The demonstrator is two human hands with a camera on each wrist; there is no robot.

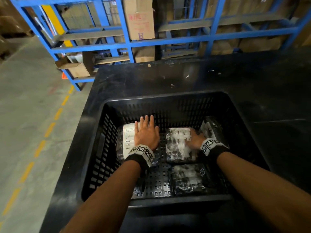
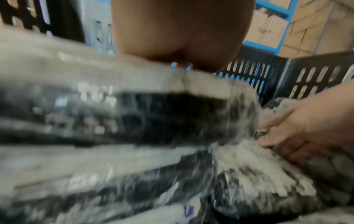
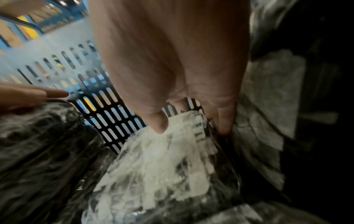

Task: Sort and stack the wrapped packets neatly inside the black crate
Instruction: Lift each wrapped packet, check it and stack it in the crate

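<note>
a warehouse: blue steel racks loaded with cardboard boxes beyond the hands, concrete floor with dashed yellow lines to their left.

Nothing legible anywhere. Faint red printing on the tall brown cardboard box in the blue rack, and black lines on the white paper label of the left wrapped packet, too blurred to read.
</note>
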